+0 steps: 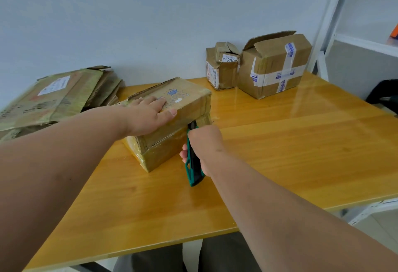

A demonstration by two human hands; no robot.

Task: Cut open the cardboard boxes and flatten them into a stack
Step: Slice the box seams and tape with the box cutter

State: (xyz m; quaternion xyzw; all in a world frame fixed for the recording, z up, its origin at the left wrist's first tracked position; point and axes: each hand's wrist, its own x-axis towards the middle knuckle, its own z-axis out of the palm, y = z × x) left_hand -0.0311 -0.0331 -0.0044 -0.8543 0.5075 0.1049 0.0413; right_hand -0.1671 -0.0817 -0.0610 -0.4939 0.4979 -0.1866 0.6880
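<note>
A taped cardboard box [189, 97] lies on the yellow wooden table [280, 153] in the middle. My left hand [148, 116] lies flat on its top, fingers spread, thumb over the near edge. My right hand [204, 148] grips a green and black utility knife [192, 164]; its tip is at the taped seam on the box's near side. Flattened cardboard [49, 99] is stacked at the left, off the table's far corner. Two more boxes stand at the back: a small crumpled box [221, 69] and a larger box [273, 64] with white tape.
A white metal shelf frame [353, 13] stands at the right beside the table. A dark object [385, 92] sits on the floor beyond the right edge. The pale wall runs right behind the table. My legs show under the near edge.
</note>
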